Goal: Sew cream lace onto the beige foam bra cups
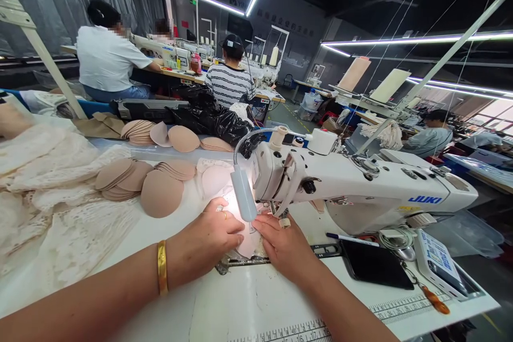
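My left hand (212, 235), a gold bangle at its wrist, has its fingers bent and closed on the left edge of a pale pink fabric piece (245, 248). The piece lies on the sewing machine bed, and glare washes out part of it. My right hand (284, 245) rests beside the needle area with its fingers stretched flat on the fabric's right side. Over both hands stands the white JUKI sewing machine (360, 181). A small grey lamp (243, 196) on a bent neck hangs between them and hides some of the cloth.
Left of the hands lie stacked beige bra cups (162, 192) and cream lace (80, 208). A phone (374, 263), a pen (352, 239) and a white box-like device (438, 262) sit at the right. Behind are a black plastic bag (212, 115) and several seated people.
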The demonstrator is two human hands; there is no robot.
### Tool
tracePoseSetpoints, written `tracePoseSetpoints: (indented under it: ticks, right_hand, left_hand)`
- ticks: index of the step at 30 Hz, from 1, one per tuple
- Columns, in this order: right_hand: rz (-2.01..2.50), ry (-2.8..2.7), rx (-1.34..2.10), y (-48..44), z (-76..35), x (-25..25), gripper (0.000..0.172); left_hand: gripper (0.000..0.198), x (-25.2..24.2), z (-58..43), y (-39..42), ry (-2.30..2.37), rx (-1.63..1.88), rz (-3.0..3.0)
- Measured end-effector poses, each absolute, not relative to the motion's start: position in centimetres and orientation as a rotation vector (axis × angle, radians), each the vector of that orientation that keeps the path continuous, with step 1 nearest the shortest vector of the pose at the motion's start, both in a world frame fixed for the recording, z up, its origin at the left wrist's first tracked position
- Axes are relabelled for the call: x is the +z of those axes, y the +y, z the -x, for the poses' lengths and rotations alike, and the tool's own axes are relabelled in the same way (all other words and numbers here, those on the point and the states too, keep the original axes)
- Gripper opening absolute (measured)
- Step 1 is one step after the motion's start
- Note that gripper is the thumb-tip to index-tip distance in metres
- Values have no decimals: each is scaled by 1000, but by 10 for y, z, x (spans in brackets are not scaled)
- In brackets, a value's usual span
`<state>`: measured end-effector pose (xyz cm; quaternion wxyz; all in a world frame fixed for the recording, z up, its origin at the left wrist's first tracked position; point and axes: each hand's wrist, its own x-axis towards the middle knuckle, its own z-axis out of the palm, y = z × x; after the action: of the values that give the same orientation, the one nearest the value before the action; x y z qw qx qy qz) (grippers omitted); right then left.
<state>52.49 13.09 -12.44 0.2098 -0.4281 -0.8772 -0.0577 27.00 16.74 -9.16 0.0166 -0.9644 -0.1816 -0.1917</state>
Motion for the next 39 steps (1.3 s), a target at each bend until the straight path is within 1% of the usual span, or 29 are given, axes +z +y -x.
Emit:
tracePoseSetpoints:
  ticks: [10, 15, 18, 25, 31, 39]
  right_hand:
    - [1144, -2416, -186, 127, -527, -122, 49]
    - [1138, -2250, -209, 128, -527, -110, 31]
    - [1126, -2186, -182, 131, -526, -108, 26]
    - [1135, -2172, -146, 133, -526, -111, 26]
    - [1128, -2174, -110, 131, -525, -108, 28]
    - [1101, -2244, -181, 126, -526, -103, 29]
  left_hand:
    - [28, -95, -270, 167, -562, -622, 2998]
    - [29, -103, -269, 170, -579, -650, 3008]
    - [28, -106, -269, 171, -594, -639, 3008]
    - [32, -104, -270, 169, -586, -660, 2993]
    - [31, -102, -271, 166, -589, -682, 3010]
    - [32, -107, -271, 172, -588, -692, 2994]
